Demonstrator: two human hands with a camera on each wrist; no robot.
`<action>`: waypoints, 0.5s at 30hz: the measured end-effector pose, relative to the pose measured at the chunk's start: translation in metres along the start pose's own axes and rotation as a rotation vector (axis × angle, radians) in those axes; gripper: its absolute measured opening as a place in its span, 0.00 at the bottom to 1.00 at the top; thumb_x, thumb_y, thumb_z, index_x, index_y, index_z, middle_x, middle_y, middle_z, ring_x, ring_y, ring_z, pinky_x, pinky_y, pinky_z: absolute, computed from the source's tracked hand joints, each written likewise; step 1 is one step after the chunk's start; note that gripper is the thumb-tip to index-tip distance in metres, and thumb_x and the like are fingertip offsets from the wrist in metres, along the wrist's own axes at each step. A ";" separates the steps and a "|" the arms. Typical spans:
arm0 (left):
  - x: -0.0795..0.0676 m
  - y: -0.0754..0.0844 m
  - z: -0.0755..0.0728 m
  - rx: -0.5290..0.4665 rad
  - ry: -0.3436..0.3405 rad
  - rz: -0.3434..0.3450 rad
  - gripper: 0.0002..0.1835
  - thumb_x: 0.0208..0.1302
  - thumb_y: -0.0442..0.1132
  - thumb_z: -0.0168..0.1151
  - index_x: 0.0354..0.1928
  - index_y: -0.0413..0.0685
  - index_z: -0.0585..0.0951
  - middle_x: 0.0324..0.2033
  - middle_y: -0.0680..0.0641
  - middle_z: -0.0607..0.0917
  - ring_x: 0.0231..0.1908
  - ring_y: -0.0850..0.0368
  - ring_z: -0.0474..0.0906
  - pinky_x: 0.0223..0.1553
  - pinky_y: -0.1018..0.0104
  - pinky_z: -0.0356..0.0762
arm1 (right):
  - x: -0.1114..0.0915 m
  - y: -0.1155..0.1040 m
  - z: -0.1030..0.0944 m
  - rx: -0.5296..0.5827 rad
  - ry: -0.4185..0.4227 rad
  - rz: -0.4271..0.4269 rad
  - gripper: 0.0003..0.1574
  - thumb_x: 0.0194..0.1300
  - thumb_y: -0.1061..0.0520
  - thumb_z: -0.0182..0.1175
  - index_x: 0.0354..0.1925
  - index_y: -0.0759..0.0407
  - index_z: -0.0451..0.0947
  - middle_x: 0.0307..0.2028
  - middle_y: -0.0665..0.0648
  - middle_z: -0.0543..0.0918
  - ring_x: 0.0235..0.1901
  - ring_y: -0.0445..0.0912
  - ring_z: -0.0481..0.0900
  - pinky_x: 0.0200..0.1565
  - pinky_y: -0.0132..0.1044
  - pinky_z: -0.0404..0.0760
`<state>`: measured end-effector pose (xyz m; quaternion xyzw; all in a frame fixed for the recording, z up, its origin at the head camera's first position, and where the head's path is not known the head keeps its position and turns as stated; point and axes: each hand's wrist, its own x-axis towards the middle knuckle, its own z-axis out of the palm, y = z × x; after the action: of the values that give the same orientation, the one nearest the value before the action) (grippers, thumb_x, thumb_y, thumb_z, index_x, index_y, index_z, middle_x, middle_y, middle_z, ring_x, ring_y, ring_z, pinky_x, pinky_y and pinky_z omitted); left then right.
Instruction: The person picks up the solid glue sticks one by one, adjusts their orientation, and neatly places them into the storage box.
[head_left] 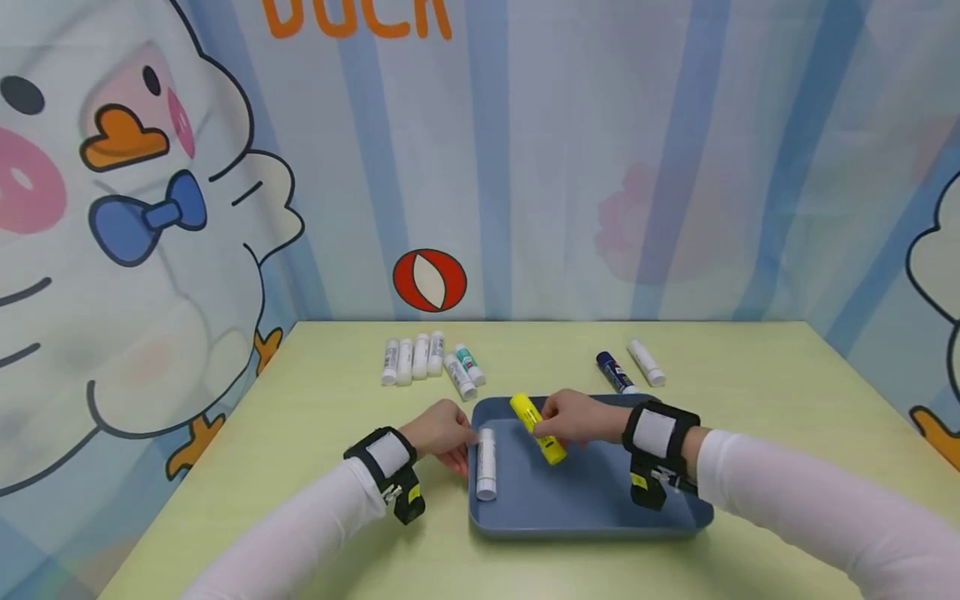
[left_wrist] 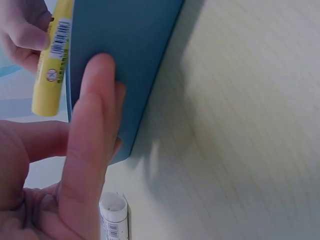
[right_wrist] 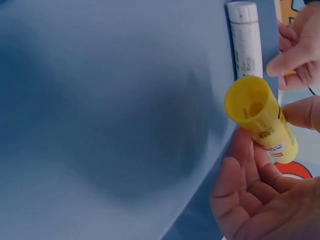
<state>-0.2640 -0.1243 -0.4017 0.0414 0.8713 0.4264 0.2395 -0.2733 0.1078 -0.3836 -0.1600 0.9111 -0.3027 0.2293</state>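
Observation:
My right hand (head_left: 579, 418) holds a yellow glue stick (head_left: 542, 433) between thumb and fingers, tilted over the blue-grey tray (head_left: 585, 521). In the right wrist view, the yellow glue stick (right_wrist: 265, 120) shows its hollow round end. A white glue stick (head_left: 487, 467) lies inside the tray along the left wall. At the tray's left rim, my left hand (head_left: 444, 433) grips the edge. Its fingers (left_wrist: 92, 130) lie along the outer wall in the left wrist view, while the thumb is at the rim, partly hidden behind them.
Beyond the tray's left corner lie several white glue sticks (head_left: 421, 357) in a row, with a green-and-white one (head_left: 470, 364) beside them. Behind the tray at right are a dark blue glue stick (head_left: 615, 372) and a white one (head_left: 647, 362). A printed curtain (head_left: 570, 167) backs the table.

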 end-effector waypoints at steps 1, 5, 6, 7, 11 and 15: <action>0.000 0.000 0.000 0.004 0.003 -0.005 0.09 0.66 0.29 0.57 0.26 0.35 0.77 0.16 0.42 0.83 0.14 0.60 0.78 0.19 0.70 0.80 | 0.001 -0.002 0.002 -0.009 -0.017 -0.004 0.13 0.64 0.53 0.62 0.38 0.62 0.80 0.26 0.53 0.80 0.24 0.44 0.77 0.24 0.34 0.77; -0.001 -0.001 0.000 0.008 0.003 -0.009 0.09 0.67 0.29 0.58 0.27 0.36 0.77 0.16 0.43 0.83 0.14 0.60 0.78 0.18 0.71 0.79 | 0.004 -0.006 0.010 -0.046 -0.077 -0.012 0.11 0.64 0.53 0.62 0.35 0.62 0.81 0.24 0.53 0.80 0.22 0.43 0.76 0.23 0.34 0.77; -0.001 -0.001 0.001 0.005 0.001 -0.007 0.09 0.67 0.30 0.57 0.26 0.36 0.77 0.16 0.43 0.83 0.14 0.60 0.78 0.18 0.71 0.79 | 0.006 -0.006 0.012 -0.058 -0.089 -0.015 0.11 0.64 0.53 0.62 0.34 0.61 0.81 0.24 0.53 0.80 0.21 0.43 0.76 0.22 0.33 0.77; -0.001 -0.001 0.000 0.002 -0.002 -0.007 0.10 0.67 0.30 0.57 0.27 0.36 0.77 0.16 0.43 0.83 0.14 0.60 0.78 0.18 0.71 0.79 | 0.008 -0.006 0.014 -0.072 -0.099 -0.012 0.11 0.64 0.53 0.62 0.34 0.61 0.81 0.24 0.52 0.81 0.21 0.42 0.76 0.23 0.33 0.77; 0.000 -0.001 0.000 -0.004 -0.006 -0.012 0.09 0.67 0.30 0.57 0.28 0.36 0.78 0.16 0.43 0.83 0.14 0.60 0.78 0.18 0.71 0.79 | 0.014 -0.008 0.021 -0.118 -0.133 0.013 0.11 0.64 0.53 0.63 0.35 0.62 0.82 0.25 0.52 0.81 0.22 0.42 0.77 0.24 0.33 0.78; 0.000 0.001 0.000 0.004 -0.002 -0.014 0.08 0.67 0.30 0.58 0.29 0.35 0.78 0.16 0.44 0.83 0.14 0.60 0.78 0.18 0.71 0.79 | 0.013 -0.017 0.024 -0.150 -0.144 0.041 0.11 0.64 0.53 0.63 0.32 0.62 0.82 0.23 0.53 0.81 0.22 0.42 0.77 0.25 0.34 0.80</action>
<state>-0.2638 -0.1241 -0.4010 0.0359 0.8723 0.4228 0.2431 -0.2694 0.0777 -0.3941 -0.1793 0.9154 -0.2167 0.2880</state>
